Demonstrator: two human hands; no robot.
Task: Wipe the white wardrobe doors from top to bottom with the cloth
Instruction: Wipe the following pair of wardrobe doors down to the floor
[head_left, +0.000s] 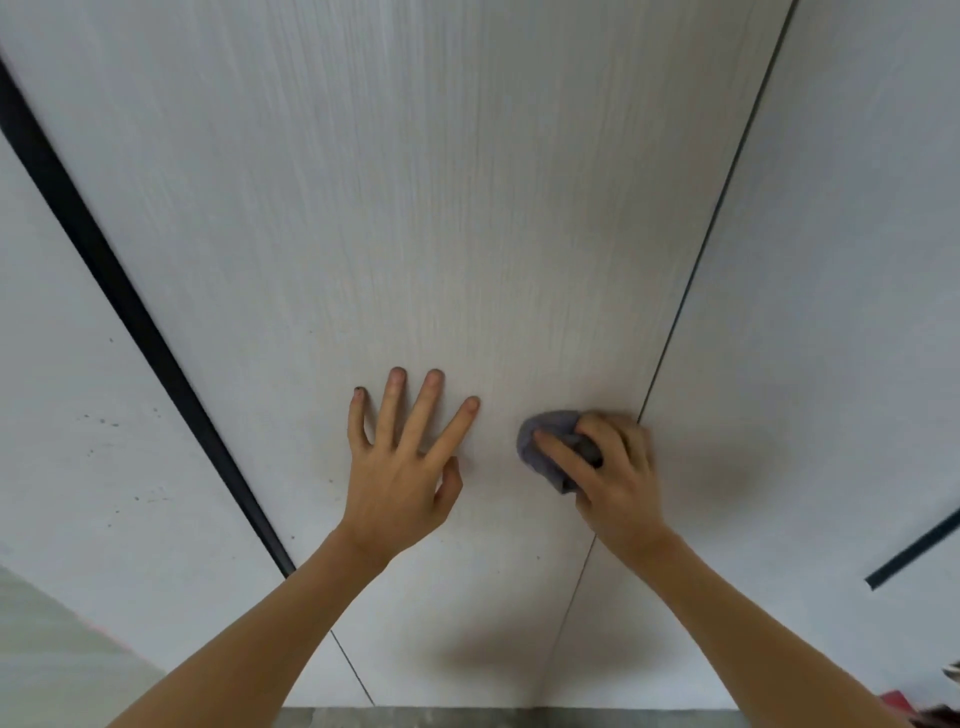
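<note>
A white wardrobe door (415, 208) with fine vertical grain fills the middle of the view. My left hand (402, 462) lies flat on it with fingers spread. To its right, my right hand (610, 478) grips a bunched grey cloth (545, 441) and presses it against the same door, close to the thin seam (691, 291) with the neighbouring right door (831, 312). My fingers cover part of the cloth.
A dark vertical strip (104, 260) borders the door on the left, with another white panel (67, 441) beyond it. A short dark bar (914, 551) sits on the right door. Grey floor (467, 719) shows at the bottom, with something red (896, 701) at the lower right.
</note>
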